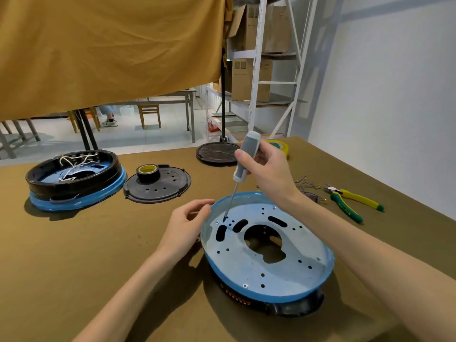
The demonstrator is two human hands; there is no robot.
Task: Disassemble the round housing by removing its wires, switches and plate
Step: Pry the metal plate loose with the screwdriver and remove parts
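Blue rim: the round housing [267,265] is lying at lower right of the frame on the desk [74,255], its blue edge ringing a pale metal plate [283,272] full of holes and slots.
Right hand: the right hand [266,169] is gripping a grey screwdriver [244,159], fingers curled round the handle, and is holding the shaft slanted down toward the plate.
Tip: the screwdriver's tip is sitting at a spot near the plate's left edge, beside a small screw; whether it is engaged in a head I cannot tell.
Left hand: the left hand [185,225] is hovering just beside the housing's left rim, fingers loosely bent and grasping nothing; contact with the rim is unclear.
Done, as it is appearing: no wires or switches are showing in this housing, and loose wire bits [308,188] are lying right of centre, near yellow-green pliers [350,201], so the wiring is looking already out.
Left to do: the plate is remaining seated in the housing, with a few screws showing near its edge; unscrewing and lifting it is looking like the last stage.
Other units: a second housing [74,181], wires inside, is waiting at left.
Nearby: a black cover [170,186] carrying a tape roll [147,172] is sitting at centre; a dark disc [217,153] and yellow tape [280,145] are lying behind the right hand.
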